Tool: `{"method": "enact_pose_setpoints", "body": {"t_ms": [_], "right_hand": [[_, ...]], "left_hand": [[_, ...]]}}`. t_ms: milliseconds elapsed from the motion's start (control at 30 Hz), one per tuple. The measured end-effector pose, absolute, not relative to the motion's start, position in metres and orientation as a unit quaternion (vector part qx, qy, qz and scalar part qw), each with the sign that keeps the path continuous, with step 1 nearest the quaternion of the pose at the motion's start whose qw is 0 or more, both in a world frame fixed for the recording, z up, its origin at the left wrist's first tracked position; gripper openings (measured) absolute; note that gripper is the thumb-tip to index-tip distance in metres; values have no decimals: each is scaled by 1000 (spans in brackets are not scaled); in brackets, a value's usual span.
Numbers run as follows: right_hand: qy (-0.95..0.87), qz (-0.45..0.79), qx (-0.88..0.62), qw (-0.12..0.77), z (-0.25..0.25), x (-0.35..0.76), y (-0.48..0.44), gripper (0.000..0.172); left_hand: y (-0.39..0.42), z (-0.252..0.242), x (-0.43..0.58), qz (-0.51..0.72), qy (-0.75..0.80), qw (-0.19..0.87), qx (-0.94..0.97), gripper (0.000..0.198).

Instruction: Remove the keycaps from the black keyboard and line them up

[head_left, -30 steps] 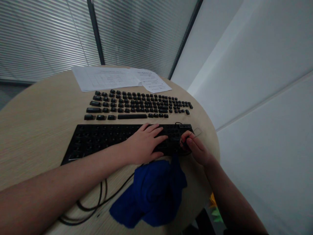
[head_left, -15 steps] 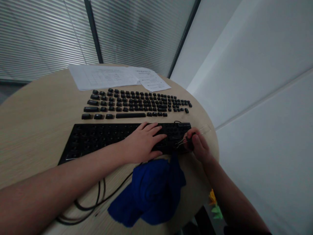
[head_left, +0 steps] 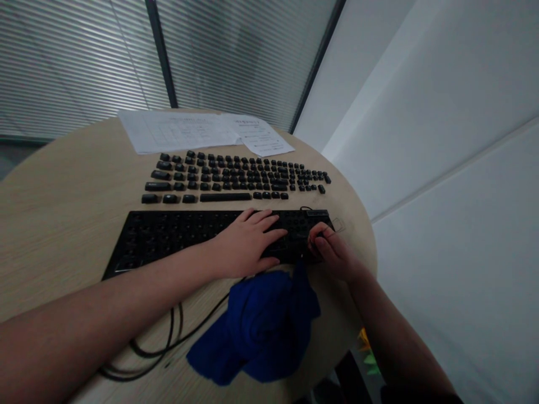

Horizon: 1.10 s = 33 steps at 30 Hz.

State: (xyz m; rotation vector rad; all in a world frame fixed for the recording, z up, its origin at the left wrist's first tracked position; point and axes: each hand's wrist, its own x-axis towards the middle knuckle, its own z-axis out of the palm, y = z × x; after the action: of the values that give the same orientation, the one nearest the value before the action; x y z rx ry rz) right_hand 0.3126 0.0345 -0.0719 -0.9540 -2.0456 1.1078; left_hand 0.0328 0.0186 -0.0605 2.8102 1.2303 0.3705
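A black keyboard base (head_left: 168,231) with its keycaps off lies across the round table. My left hand (head_left: 248,244) rests palm down on it, right of its middle, fingers spread. Over the keyboard's right end, my right hand (head_left: 330,249) is closed around a wire puller (head_left: 339,225), whose wire loop sticks out past the keyboard's corner; its other end is hidden by the fingers. Rows of loose black keycaps (head_left: 225,197) lie behind the keyboard. A crumpled blue cloth (head_left: 265,331) sits in front, close to both hands.
Printed papers (head_left: 181,132) lie at the back of the wooden table (head_left: 76,185). A black cable (head_left: 202,324) loops under my left forearm. A white wall (head_left: 455,140) stands on the right, and window blinds (head_left: 84,62) are behind.
My right hand has moved slightly left with the wire puller and turned, so the prongs that showed at the keyboard are now hidden. My left hand has stayed in place.
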Motion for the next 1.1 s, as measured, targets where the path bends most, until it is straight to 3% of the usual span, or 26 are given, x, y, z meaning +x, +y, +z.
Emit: {"method": "enact_pose_setpoints", "body": {"t_ms": [233, 533, 700, 833, 1100], "right_hand": [[-834, 324, -330, 300, -71, 316, 31, 17], [-728, 466, -331, 379, -83, 313, 34, 33], [-624, 464, -356, 518, -72, 305, 36, 42], [-650, 439, -373, 497, -68, 299, 30, 41], [-630, 539, -308, 467, -60, 293, 17, 41]], "left_hand": [[19, -60, 33, 113, 398, 24, 910, 66], [19, -58, 32, 117, 397, 24, 910, 67], [19, -59, 32, 111, 403, 43, 908, 68], [18, -53, 33, 123, 396, 49, 909, 71], [8, -35, 42, 283, 269, 51, 919, 24]]}}
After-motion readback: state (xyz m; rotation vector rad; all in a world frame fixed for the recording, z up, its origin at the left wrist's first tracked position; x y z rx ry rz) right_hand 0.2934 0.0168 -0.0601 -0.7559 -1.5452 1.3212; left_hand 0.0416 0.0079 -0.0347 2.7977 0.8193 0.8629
